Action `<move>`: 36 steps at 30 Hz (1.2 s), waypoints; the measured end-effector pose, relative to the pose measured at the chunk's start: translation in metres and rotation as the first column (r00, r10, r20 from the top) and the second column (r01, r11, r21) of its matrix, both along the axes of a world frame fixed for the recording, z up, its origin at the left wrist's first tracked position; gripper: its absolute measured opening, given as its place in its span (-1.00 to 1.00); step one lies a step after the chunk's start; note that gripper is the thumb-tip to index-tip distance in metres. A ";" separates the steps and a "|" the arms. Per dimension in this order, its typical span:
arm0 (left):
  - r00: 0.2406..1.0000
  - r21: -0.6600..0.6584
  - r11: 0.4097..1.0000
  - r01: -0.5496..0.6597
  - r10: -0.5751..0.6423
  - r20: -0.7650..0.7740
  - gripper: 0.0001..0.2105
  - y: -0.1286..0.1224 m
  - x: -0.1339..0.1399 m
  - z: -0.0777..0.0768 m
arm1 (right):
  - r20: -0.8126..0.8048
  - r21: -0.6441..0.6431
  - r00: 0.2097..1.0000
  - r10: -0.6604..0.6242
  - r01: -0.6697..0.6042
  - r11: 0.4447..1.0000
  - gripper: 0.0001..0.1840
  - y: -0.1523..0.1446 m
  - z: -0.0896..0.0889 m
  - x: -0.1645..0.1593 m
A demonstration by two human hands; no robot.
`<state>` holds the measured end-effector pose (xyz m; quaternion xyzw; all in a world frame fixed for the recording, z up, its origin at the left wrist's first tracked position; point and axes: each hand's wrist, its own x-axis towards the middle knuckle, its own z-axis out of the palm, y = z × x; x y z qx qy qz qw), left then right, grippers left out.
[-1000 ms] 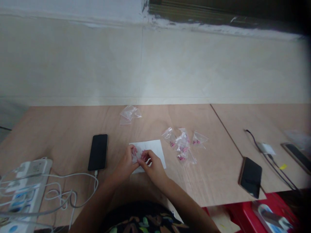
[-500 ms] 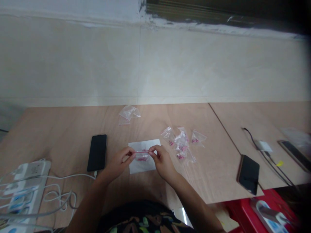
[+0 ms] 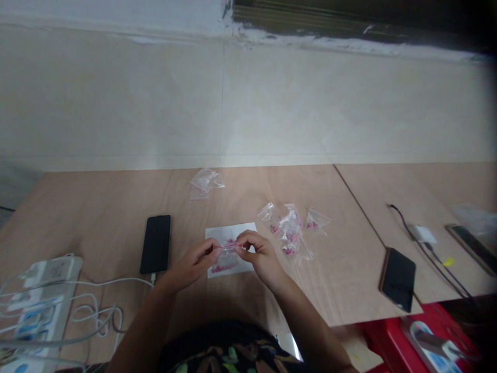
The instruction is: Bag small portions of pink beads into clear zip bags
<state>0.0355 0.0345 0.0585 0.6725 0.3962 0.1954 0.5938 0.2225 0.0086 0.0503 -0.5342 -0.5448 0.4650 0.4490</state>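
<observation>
Seen from the head view, the left hand [image 3: 197,260] and right hand [image 3: 262,257] each pinch an end of a clear bag's [image 3: 227,258] top edge; pink pieces [image 3: 218,269] sit low inside, over white paper [image 3: 244,267] on the worktop [image 3: 310,292].

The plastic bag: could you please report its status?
Left hand, right hand: pinching bag along one edge. Pink pieces inside. Other bags to the right, seemingly out of the way.

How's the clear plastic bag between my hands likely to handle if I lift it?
The clear plastic bag would probably be floppy, since its film looks thin and see-through. It's likely light, with only small pink pieces visible inside. Those pieces gather toward its near edge, so it may sag there.
</observation>
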 end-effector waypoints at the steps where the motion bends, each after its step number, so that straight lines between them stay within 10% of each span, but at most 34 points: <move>1: 1.000 0.007 1.000 0.001 -0.001 -0.014 -0.76 0.001 0.001 0.000 | -0.012 -0.001 1.000 -0.002 0.002 1.000 -0.85 0.000 0.001 0.000; 36: 0.998 -0.160 0.987 -0.014 0.024 0.056 -0.74 0.002 0.005 -0.011 | -0.170 -0.149 0.980 -0.106 0.081 0.986 -0.76 0.002 -0.018 -0.006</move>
